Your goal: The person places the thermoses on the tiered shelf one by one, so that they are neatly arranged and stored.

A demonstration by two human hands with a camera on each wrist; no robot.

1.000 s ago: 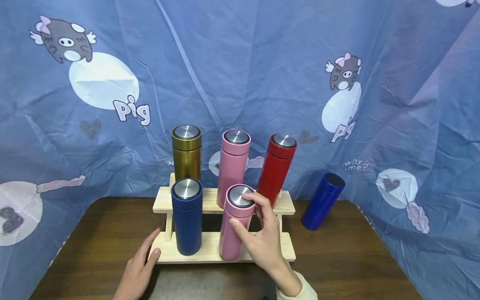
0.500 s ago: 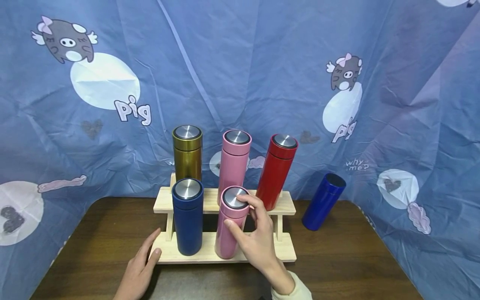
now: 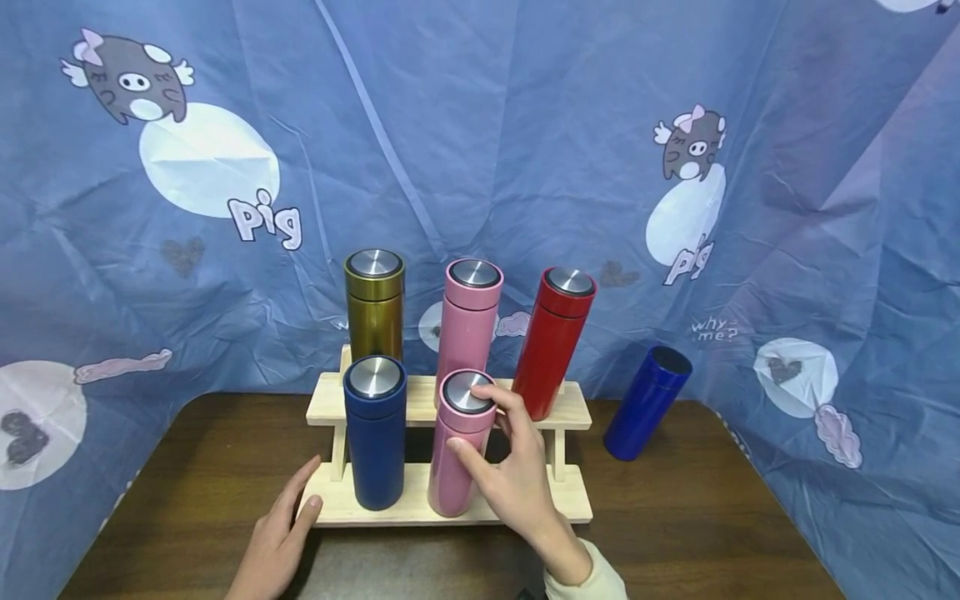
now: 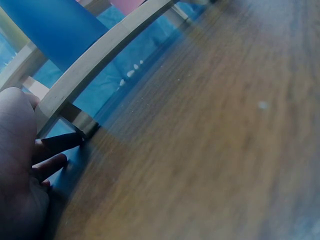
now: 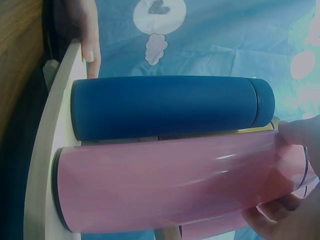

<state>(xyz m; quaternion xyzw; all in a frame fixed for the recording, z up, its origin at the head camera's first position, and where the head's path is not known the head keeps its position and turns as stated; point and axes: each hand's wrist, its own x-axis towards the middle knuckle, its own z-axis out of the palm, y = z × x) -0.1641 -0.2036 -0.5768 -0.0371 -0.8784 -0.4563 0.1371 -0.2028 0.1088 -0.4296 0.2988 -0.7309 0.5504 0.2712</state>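
My right hand (image 3: pixel 517 475) grips the pink thermos (image 3: pixel 452 479) near its top, thumb on its side and a finger over the steel lid. This thermos stands on the lower tier of a wooden two-tier stand (image 3: pixel 408 500). To its left on the same tier is a dark blue thermos (image 3: pixel 377 454). My left hand (image 3: pixel 277 537) holds the stand's lower left end; in the left wrist view, thumb and fingers lie about the shelf end (image 4: pixel 50 107). In the right wrist view, the pink thermos (image 5: pixel 165 187) lies close alongside the dark blue one (image 5: pixel 165 107).
Behind, on the upper tier, stand a gold thermos (image 3: pixel 375 325), another pink thermos (image 3: pixel 468 342) and a red thermos (image 3: pixel 553 350), which leans. A shiny blue thermos (image 3: pixel 647 404) stands on the brown table (image 3: pixel 690 517) to the right. A blue printed cloth (image 3: pixel 480 150) hangs behind.
My right hand has shifted the front pink thermos a little to the left, toward the dark blue one, mostly in the first half second. My left hand has stayed at the stand's end.
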